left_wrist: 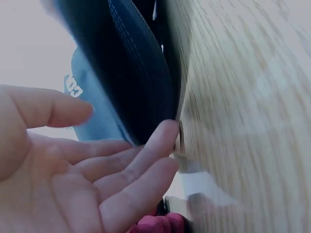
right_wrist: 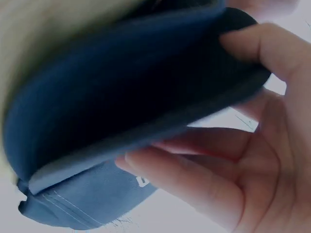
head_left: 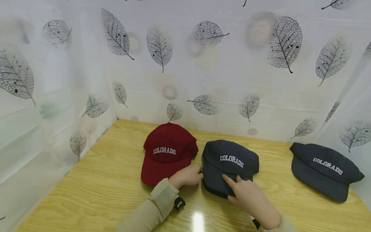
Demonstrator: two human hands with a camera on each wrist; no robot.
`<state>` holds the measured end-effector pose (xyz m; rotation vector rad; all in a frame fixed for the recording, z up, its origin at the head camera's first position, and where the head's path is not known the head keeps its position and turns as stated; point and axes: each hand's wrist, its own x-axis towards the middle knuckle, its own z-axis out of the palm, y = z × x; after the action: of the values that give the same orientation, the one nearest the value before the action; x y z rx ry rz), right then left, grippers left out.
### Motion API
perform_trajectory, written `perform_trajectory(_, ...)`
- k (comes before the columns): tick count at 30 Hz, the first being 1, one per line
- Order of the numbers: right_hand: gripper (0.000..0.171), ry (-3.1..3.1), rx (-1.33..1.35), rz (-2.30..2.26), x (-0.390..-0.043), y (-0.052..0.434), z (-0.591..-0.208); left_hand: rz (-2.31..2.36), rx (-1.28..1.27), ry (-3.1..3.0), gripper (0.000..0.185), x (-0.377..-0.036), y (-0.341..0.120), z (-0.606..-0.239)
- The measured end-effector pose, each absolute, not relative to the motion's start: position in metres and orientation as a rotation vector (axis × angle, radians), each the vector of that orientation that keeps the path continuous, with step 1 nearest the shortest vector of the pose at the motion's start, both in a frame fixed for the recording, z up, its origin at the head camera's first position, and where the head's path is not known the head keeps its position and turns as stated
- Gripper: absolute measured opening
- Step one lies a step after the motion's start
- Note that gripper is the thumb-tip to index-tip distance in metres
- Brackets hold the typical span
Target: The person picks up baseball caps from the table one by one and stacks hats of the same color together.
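Three Colorado caps sit in a row on the wooden counter (head_left: 95,180). The middle navy cap (head_left: 229,161) is being positioned beside the red cap (head_left: 168,151). The right hand (head_left: 252,199), at its 6 o'clock, pinches the brim. The left hand (head_left: 186,175), at 9 o'clock, lies with fingers relaxed, touching the edge. The third cap (head_left: 326,169) lies untouched at 3 o'clock. Only the right wrist view shows the fingers (right_wrist: 194,179) under the brim.

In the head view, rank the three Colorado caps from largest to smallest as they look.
1. Dark cap at the right, widest.
2. Red cap and middle dark cap: look alike, unranked; the right hand covers part of the middle brim.
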<state>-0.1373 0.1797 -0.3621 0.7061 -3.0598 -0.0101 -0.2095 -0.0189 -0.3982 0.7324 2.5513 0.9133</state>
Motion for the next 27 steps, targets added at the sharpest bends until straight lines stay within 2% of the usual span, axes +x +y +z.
perform_trajectory(6, 0.058, -3.023, 0.854, 0.045, -0.141, 0.184, -0.368, 0.893, 0.654, 2.559, 0.044, -0.208, -0.018, -0.396)
perform_trajectory(16, 0.055, -3.219, 0.896, 0.325, -0.145, 0.195, -0.368, 0.924, 0.672, 2.543, 0.035, -0.206, -0.017, -0.395)
perform_trajectory(23, 0.050, -3.164, 1.014, 0.668, -0.159, 0.218, -0.364, 0.944, 0.679, 2.546, 0.037, -0.207, -0.018, -0.397)
perform_trajectory(27, 0.048, -3.136, 0.818, 0.987, -0.170, 0.239, -0.364, 0.969, 0.678, 2.537, 0.034, -0.207, -0.018, -0.398)
